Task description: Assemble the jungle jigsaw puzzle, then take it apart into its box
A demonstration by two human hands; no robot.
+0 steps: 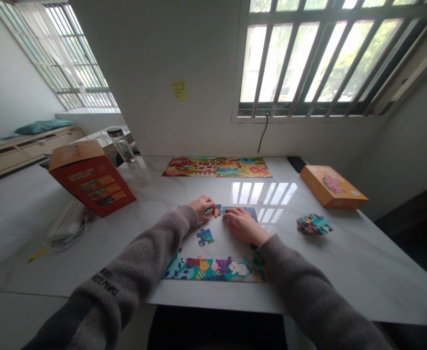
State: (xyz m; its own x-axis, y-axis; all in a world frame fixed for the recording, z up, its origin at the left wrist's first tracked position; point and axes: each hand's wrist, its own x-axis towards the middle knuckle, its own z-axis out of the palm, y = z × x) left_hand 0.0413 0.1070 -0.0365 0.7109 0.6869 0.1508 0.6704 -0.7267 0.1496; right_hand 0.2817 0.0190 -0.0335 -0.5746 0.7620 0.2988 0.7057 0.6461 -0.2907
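- The left hand (pixel 202 207) was narrowed, curled with its fingertips at a small teal jigsaw piece (pixel 209 211); the fingers covered too much to tell whether it was gripped.
- The right hand (pixel 243 225) lay flat and open, holding nothing I could see, its fingers resting on a blue puzzle section (pixel 240 211) just beside the left hand's fingertips.
- A loose blue jigsaw piece (pixel 205 236) sat on the white marble table (pixel 362 272) toward the person from the left hand, which was the nearer hand to it.
- A long puzzle strip (pixel 213 270) lay with its long axis running side to side across the person's front, close to the table's near edge.
- The hands had room to their right, where white tabletop ran out to a heap of puzzle pieces (pixel 313 224) and an orange box (pixel 332 187).
- Farther off lay an assembled puzzle (pixel 216 166), and a red box (pixel 91 179) leaned near the table's left edge.
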